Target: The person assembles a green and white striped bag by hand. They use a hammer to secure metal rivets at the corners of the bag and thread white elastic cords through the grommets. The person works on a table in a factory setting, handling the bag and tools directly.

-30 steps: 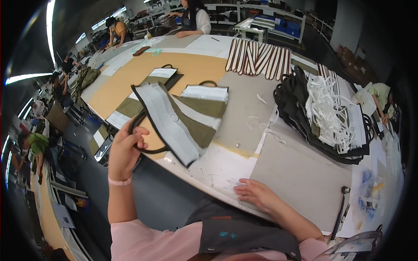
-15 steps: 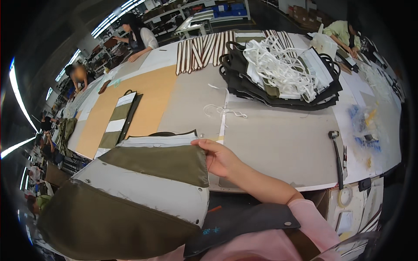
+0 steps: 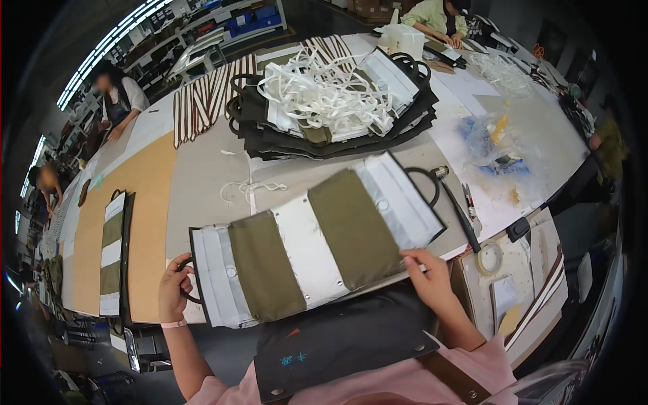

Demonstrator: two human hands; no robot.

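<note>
Evidently a striped olive-and-white bag panel (image 3: 314, 246) is being spread flat at the near edge of the grey table (image 3: 202, 182). Its left end is gripped by the left hand (image 3: 174, 290), closed at the black handle; its right corner is pinched by the right hand (image 3: 426, 273). Even tension seems called for next.

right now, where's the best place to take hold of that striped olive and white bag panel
By its two short ends, one from each side. The striped panel lies long and flat across the table edge, limp, so a single grip would let it sag. The left hand is at the black handle loop, the right hand at the near corner.
</note>
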